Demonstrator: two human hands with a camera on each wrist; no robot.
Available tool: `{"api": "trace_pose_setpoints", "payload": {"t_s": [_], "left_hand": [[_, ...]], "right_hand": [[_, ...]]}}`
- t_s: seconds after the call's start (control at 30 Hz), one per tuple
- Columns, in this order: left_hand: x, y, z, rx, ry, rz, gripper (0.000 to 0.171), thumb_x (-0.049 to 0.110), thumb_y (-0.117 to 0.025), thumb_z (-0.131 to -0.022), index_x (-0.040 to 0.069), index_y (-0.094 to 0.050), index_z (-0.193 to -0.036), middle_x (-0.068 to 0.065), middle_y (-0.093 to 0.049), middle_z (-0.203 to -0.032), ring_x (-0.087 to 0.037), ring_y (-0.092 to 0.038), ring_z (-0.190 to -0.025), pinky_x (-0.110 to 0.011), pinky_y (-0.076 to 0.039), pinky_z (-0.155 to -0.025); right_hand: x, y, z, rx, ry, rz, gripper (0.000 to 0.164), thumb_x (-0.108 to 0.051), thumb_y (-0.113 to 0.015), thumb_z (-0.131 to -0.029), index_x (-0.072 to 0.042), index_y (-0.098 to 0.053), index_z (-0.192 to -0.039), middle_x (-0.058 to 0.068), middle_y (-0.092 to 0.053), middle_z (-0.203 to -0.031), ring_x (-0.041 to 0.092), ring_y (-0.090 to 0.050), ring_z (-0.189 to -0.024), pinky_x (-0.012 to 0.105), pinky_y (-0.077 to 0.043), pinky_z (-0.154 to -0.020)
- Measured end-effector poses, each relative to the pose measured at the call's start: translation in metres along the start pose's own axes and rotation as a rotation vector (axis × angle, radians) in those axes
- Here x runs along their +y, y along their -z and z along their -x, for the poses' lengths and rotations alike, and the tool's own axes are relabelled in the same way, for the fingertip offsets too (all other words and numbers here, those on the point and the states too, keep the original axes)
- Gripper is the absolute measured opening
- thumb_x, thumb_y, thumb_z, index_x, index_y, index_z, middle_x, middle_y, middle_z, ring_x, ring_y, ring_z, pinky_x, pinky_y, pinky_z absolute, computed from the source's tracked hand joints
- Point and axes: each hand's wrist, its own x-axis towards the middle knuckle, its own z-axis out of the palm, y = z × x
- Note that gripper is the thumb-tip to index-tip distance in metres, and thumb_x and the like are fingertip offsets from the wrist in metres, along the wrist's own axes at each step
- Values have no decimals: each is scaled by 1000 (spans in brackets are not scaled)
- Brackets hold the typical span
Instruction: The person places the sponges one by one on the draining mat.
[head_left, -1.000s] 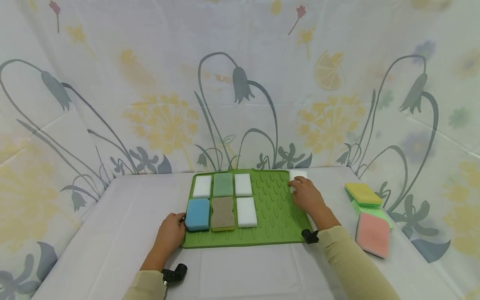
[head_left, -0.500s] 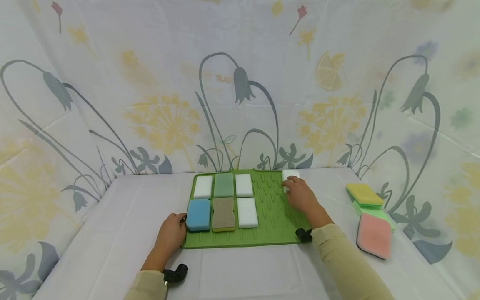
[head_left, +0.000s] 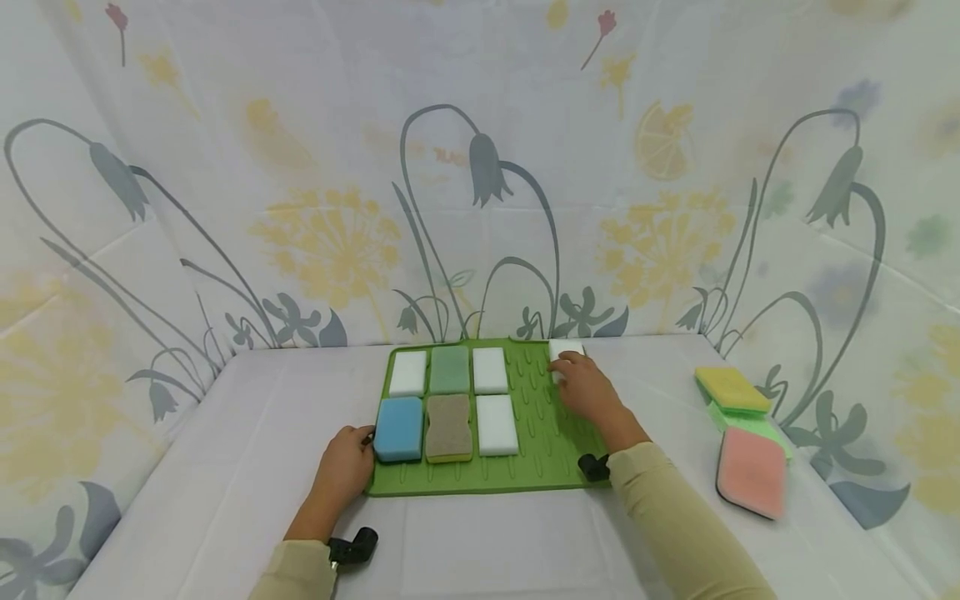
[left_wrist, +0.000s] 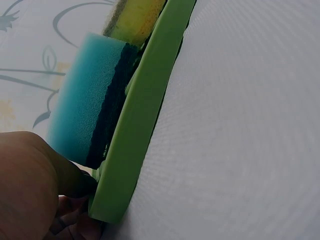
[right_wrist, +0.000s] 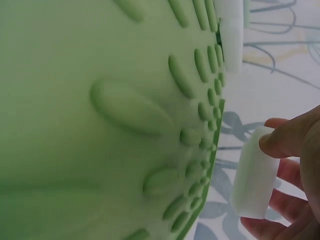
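Observation:
My right hand (head_left: 588, 390) pinches a white sponge (head_left: 565, 347) over the back right part of the green ridged mat (head_left: 536, 450). In the right wrist view the thumb lies on one face of this white sponge (right_wrist: 254, 175), the fingers on the other. My left hand (head_left: 343, 467) pinches the mat's left edge beside a blue sponge (head_left: 399, 429). Its thumb is at the mat rim (left_wrist: 131, 140) in the left wrist view. Also on the mat are a brown-topped sponge (head_left: 448, 429), a green sponge (head_left: 449, 370), and white sponges (head_left: 497, 425) in two rows.
At the right of the white-covered table (head_left: 480, 542) lie a yellow sponge (head_left: 732, 388), a light green one (head_left: 759, 432) partly under it, and a pink sponge (head_left: 752, 472). A flower-printed cloth (head_left: 337, 167) hangs behind the table and at both sides.
My right hand has moved left over the mat with the white sponge in it. The left hand stays at the mat's edge.

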Motion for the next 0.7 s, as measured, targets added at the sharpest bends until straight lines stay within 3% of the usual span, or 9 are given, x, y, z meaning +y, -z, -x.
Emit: {"api": "trace_pose_setpoints", "payload": {"t_s": [0.37, 0.7], "left_hand": [[1, 0, 0, 3, 7, 2, 33, 6, -52, -94, -7, -61, -124, -19, -63, -103, -31, -62, -94, -46, -53, -80], [0, 1, -1, -6, 14, 6, 34, 7, -51, -95, -6, -60, -126, -20, -63, -106, -32, -62, -97, -47, -52, -82]], "right_hand": [[-14, -9, -9, -17, 63, -26, 28, -1, -54, -93, -5, -65, -119, 20, -53, -134, 41, -53, -120, 52, -47, -97], [-25, -15, -19, -73, 57, -53, 28, -2, -51, -95, -8, -65, -119, 20, -50, -137, 42, -50, -124, 54, -43, -103]]}}
